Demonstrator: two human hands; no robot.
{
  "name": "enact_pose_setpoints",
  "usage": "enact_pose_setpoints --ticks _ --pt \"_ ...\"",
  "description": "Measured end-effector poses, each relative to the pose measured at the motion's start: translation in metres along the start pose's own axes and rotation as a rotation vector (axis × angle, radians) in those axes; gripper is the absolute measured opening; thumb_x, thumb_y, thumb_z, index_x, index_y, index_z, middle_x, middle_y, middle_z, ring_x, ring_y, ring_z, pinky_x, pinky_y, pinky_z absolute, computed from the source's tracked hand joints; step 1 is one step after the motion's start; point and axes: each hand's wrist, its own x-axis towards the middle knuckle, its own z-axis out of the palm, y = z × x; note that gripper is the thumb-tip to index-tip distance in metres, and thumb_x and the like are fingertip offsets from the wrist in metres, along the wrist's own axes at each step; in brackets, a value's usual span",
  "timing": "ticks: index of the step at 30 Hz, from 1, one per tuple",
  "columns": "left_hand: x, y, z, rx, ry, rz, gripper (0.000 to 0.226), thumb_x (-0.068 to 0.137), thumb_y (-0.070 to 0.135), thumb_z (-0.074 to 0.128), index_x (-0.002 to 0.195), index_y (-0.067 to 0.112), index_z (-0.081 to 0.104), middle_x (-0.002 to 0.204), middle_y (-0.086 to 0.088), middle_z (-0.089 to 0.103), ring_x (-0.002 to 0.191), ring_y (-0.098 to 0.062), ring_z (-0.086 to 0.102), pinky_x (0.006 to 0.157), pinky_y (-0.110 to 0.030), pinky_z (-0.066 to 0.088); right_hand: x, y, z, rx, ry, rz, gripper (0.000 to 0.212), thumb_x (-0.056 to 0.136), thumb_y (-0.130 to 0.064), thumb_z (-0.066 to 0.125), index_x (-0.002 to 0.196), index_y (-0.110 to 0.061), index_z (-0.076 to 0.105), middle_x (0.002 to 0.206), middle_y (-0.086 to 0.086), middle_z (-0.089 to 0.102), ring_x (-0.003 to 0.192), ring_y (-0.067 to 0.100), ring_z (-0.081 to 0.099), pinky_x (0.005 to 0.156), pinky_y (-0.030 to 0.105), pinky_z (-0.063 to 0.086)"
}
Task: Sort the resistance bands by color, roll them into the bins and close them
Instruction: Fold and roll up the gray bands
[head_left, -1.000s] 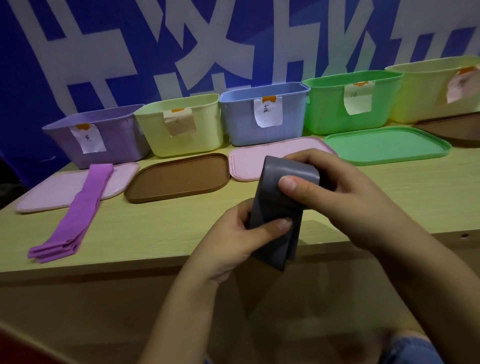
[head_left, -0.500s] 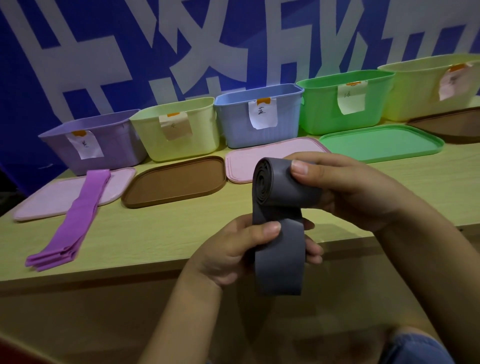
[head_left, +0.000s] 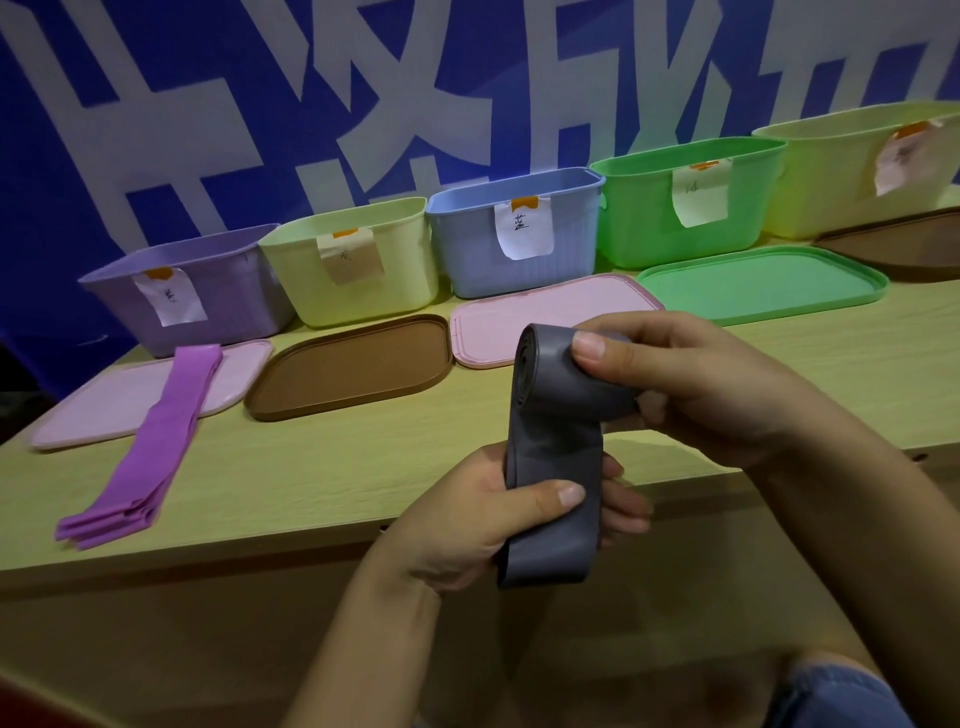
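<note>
Right hand (head_left: 717, 384) pinches rolled top of grey band (head_left: 556, 447); left hand (head_left: 498, 519) below grips its loose tail, thumb across front

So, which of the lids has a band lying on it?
The pink lid at far left, before the purple bin; the purple band crosses it.
</note>
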Motion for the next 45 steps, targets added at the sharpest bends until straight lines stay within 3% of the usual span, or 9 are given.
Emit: enact_pose_setpoints --ticks 10,18,24,28,30,35,38,42,45 --pt "-0.008 0.001 -0.005 -0.308 -0.175 0.039 0.029 0.090 0.019 0.062 0.113 0.001 0.061 0.078 -0.007 0.060 0.065 -0.014 0.057 0.067 -0.031 0.053 -0.006 -0.004 0.016 -0.236 0.051 -0.137 0.025 0.072 -0.030 0.067 0.094 -0.017 0.065 0.078 -0.006 0.066 0.070 0.005 0.061 0.060 0.019 0.047" --pt "-0.009 0.001 -0.011 -0.195 -0.163 0.117 0.036 0.088 0.036 0.065 0.113 0.010 0.063 0.085 -0.006 0.067 0.064 -0.010 0.062 0.061 -0.023 0.054 -0.006 0.003 0.026 -0.354 0.115 -0.180 0.034 0.075 -0.038 0.072 0.101 -0.019 0.061 0.086 0.000 0.065 0.067 0.011 0.062 0.056 0.026 0.051" --pt "-0.002 0.012 0.003 -0.101 0.092 0.064 0.072 0.049 0.073 0.074 0.098 0.019 0.070 0.068 -0.008 0.064 0.050 -0.013 0.058 0.048 -0.024 0.051 -0.009 0.014 0.026 -0.672 0.173 -0.306 0.036 0.077 -0.043 0.065 0.108 -0.034 0.050 0.097 -0.019 0.057 0.088 0.001 0.058 0.070 0.012 0.049" --pt "0.007 0.011 0.012 -0.111 0.221 0.062 0.073 0.039 0.076 0.075 0.083 0.018 0.074 0.068 -0.011 0.063 0.049 -0.017 0.057 0.045 -0.025 0.049 -0.007 0.024 0.025 -0.774 0.203 -0.363 0.050 0.078 -0.051 0.057 0.120 -0.024 0.050 0.108 -0.009 0.057 0.096 0.009 0.057 0.079 0.033 0.053" --pt "0.009 0.010 0.013 -0.124 0.276 0.071 0.074 0.035 0.075 0.077 0.082 0.019 0.075 0.077 -0.013 0.065 0.057 -0.022 0.063 0.049 -0.030 0.052 -0.007 0.030 0.028 -0.802 0.230 -0.409 0.055 0.079 -0.050 0.056 0.125 -0.020 0.049 0.114 -0.004 0.057 0.103 0.012 0.057 0.083 0.031 0.051" --pt "0.011 0.012 0.014 -0.117 0.481 0.106 0.114 0.029 0.072 0.081 0.118 0.006 0.057 0.103 -0.016 0.070 0.092 -0.026 0.070 0.065 -0.030 0.056 -0.004 0.034 0.036 -0.908 0.283 -0.479 0.056 0.081 -0.043 0.055 0.127 -0.013 0.049 0.118 0.001 0.056 0.108 0.010 0.052 0.089 0.015 0.039" --pt "0.007 0.012 0.013 -0.088 0.498 0.127 0.112 0.038 0.071 0.081 0.123 0.005 0.053 0.110 -0.020 0.066 0.097 -0.029 0.068 0.070 -0.032 0.056 -0.006 0.033 0.034 -0.824 0.245 -0.427 0.054 0.079 -0.044 0.062 0.125 -0.020 0.050 0.118 -0.005 0.056 0.108 0.006 0.054 0.089 0.017 0.044" --pt "-0.002 0.012 0.011 -0.029 0.433 0.151 0.100 0.049 0.065 0.081 0.123 0.006 0.047 0.107 -0.020 0.068 0.092 -0.039 0.067 0.064 -0.035 0.055 -0.016 0.011 0.016 -0.209 -0.041 -0.115 0.052 0.074 -0.034 0.072 0.123 -0.029 0.054 0.119 -0.005 0.061 0.104 0.006 0.062 0.083 0.028 0.054" --pt "-0.004 0.013 0.007 0.012 0.388 0.167 0.096 0.055 0.060 0.081 0.126 0.007 0.045 0.112 -0.019 0.066 0.099 -0.038 0.066 0.076 -0.040 0.055 -0.014 0.011 0.011 -0.182 0.027 -0.034 0.050 0.074 -0.044 0.062 0.122 -0.035 0.053 0.118 -0.002 0.062 0.099 0.005 0.064 0.083 0.024 0.052"
